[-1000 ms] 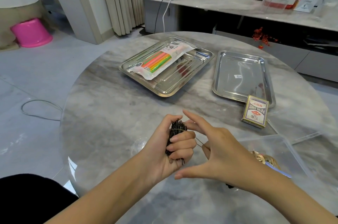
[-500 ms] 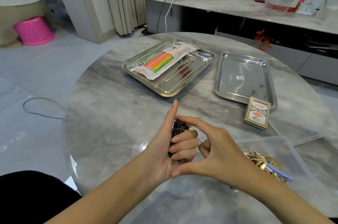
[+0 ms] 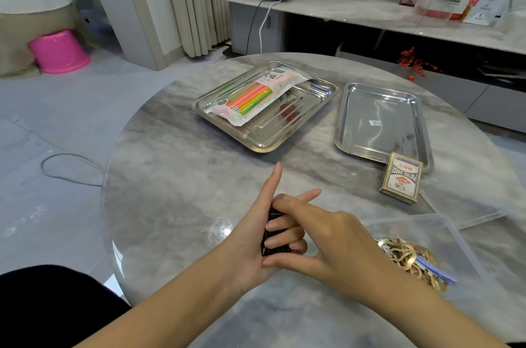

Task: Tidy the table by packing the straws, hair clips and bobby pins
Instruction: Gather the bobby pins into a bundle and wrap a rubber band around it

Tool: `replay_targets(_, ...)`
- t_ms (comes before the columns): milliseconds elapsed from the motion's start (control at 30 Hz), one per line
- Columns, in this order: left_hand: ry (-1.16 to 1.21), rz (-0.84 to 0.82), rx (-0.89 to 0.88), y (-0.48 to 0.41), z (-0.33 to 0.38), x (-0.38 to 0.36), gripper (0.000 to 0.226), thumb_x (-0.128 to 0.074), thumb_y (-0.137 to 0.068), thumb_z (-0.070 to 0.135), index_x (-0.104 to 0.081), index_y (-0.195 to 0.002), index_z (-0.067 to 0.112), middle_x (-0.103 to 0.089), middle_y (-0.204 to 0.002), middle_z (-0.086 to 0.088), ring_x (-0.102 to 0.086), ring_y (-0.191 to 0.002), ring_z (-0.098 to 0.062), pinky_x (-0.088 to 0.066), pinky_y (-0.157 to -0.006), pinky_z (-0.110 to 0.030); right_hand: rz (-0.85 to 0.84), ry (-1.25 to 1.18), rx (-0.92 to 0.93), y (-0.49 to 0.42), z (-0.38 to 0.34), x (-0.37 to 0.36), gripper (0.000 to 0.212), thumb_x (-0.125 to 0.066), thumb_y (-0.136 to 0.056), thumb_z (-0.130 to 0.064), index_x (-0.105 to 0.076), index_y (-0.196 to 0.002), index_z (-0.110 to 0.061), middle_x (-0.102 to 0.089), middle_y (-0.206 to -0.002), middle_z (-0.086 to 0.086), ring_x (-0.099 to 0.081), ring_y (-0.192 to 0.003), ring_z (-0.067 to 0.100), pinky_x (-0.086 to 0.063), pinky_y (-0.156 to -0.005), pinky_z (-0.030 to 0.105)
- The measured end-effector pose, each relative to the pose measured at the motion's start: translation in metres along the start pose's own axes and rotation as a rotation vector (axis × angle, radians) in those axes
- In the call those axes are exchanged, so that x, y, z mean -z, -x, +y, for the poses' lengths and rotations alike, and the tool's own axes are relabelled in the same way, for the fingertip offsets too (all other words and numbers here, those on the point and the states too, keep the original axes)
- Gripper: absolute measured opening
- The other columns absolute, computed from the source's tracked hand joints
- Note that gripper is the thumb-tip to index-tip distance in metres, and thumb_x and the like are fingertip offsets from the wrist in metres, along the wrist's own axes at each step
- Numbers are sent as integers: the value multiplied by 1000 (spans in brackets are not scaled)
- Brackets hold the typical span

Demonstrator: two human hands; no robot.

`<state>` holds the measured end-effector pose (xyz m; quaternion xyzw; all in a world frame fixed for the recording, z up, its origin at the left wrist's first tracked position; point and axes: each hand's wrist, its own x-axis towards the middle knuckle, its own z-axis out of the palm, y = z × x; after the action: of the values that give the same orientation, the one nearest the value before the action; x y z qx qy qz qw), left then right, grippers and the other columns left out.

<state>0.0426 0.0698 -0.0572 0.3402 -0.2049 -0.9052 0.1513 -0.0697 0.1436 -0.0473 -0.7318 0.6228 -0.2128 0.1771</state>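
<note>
Head view: a bundle of black bobby pins (image 3: pixel 266 231) is gripped upright in the left hand (image 3: pixel 250 251), forefinger raised, above the tabletop (image 3: pixel 176 177). The right hand (image 3: pixel 336 236) is laid over its top; whether anything is pinched cannot be told. Bundling seems in hand. Next, the bundle probably needs securing and then stowing, perhaps in the clear box (image 3: pixel 444 222) with the hair clips (image 3: pixel 412 262). The straws (image 3: pixel 250 97) lie packeted in a steel tray (image 3: pixel 267 145). "PLAYING CARDS" is read on the card box (image 3: pixel 401 177).

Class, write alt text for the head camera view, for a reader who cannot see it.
Over a marble table, the left hand grips a bundle of bobby pins while the right hand touches its top. Nearby lie a straw pack in a steel tray, a second tray, a card box, and gold hair clips in a clear box.
</note>
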Motion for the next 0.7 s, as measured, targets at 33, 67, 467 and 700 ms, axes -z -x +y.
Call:
replay_targets(33, 18, -4, 13, 0, 0, 0, 77, -58, -69, 69, -67, -117, 9, -19, -36, 8, -21, -31, -6, -29, -42, -18, -4, 11, 7, 0, 2, -1, 59, -50, -73, -74, -34, -123, -47, -58, -111, -31, -62, -85, -1, -45, -61, 17)
replay_targets(67, 46, -10, 26, 0, -1, 0, 77, -59, -69, 68, -67, -117, 8, -20, -35, 8, -23, -30, -6, -29, -42, -17, -2, 17, 15, 0, 4, -2, 62, -50, -73, -75, -34, -125, -46, -59, -112, -30, -61, -85, 0, -42, -60, 13)
replay_targets(467, 248, -123, 92, 2, 1, -5, 77, -66, -64, 62, -66, -118, 7, -35, -41, 6, -37, -32, -4, -36, -37, -14, 40, -72, 46, 2, 10, 5, 64, -63, -71, -67, -45, -125, -39, -55, -100, -37, -57, -89, -16, -47, -73, 13)
replay_targets(700, -112, -102, -43, 2, -3, -2, 62, -67, -64, 60, -69, -110, 17, -17, -32, 7, -17, -24, -5, -11, -30, -16, 17, -260, 29, 2, 1, 13, 84, -87, -63, -35, -44, -135, -30, -61, -104, -31, -51, -59, -17, -34, -54, 3)
